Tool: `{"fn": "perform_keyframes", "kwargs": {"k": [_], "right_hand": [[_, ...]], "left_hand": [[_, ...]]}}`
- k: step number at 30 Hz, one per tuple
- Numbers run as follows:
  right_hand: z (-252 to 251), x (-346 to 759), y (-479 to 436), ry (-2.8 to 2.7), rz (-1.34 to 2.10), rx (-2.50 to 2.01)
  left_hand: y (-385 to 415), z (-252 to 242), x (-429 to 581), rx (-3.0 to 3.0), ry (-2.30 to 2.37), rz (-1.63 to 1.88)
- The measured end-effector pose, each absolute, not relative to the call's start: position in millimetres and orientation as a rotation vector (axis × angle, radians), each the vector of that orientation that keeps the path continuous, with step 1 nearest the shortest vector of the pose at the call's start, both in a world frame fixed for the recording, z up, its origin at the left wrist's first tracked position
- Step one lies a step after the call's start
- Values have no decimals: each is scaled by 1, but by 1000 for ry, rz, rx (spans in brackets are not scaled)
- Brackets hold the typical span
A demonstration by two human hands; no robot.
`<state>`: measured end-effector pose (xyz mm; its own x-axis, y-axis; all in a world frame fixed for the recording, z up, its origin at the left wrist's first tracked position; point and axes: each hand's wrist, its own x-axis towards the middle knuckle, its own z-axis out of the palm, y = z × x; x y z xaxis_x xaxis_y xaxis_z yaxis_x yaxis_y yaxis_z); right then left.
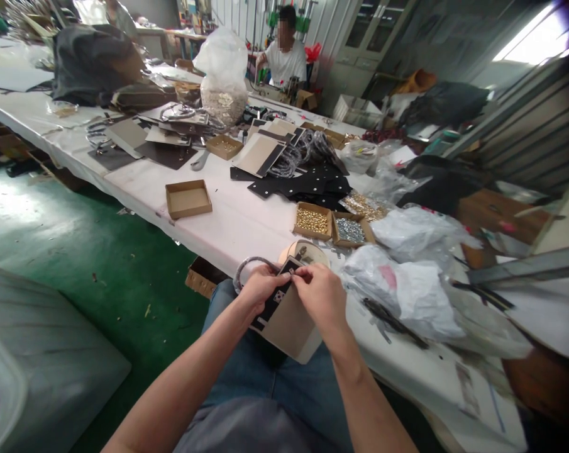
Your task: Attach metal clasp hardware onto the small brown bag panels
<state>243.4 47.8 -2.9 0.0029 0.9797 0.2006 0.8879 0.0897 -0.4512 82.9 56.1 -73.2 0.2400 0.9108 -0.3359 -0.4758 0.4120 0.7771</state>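
Note:
A beige flat panel (296, 324) with a black band along one side is tilted over my lap at the table's edge. My left hand (261, 284) grips the panel's black-banded edge, thumb on top. Close by it, a grey braided cord (239, 272) curves out in a loop. At the upper part of the black band, my right hand (318, 290) has thumb and fingers pinched together. Whatever is between those fingertips is too small to make out. Behind the panel's top is a round cream-coloured object (319, 250), partly hidden.
Beyond my hands stand small cardboard boxes of gold-coloured pieces (312, 220) and silver-coloured pieces (349, 230). An open cardboard box (188, 200) is farther left. Black strips (303, 187) and stacked panels (260, 151) lie behind; plastic bags (402, 283) crowd the right. A person (287, 60) sits across.

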Motion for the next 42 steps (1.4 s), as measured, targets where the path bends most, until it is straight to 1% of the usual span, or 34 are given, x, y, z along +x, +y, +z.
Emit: {"fn": "perform_keyframes", "kwargs": {"k": [8, 12, 15, 21, 31, 33, 35, 40, 42], "right_hand": [[-1, 246, 56, -1993, 350, -1933], [2, 252, 62, -2013, 462, -2037], [1, 261, 69, -2030, 579, -1972], [-7, 277, 81, -1926, 967, -1711], [-4, 288, 89, -1901, 1203, -1677], [-2, 288, 91, -1917, 1183, -1667], [1, 287, 92, -1958, 1089, -1644], [7, 277, 79, -2112, 742, -1598], [7, 270, 70, -2169, 548, -1610]], "left_hand": [[54, -64, 84, 674, 974, 1054], [54, -61, 88, 676, 1006, 1059], [54, -59, 91, 652, 1044, 1074], [56, -61, 93, 679, 1117, 1096], [59, -61, 88, 756, 1088, 1042], [60, -61, 88, 710, 1066, 1016], [61, -61, 87, 668, 1063, 989], [64, -60, 87, 660, 1084, 993], [65, -62, 89, 670, 1108, 1007]]}}
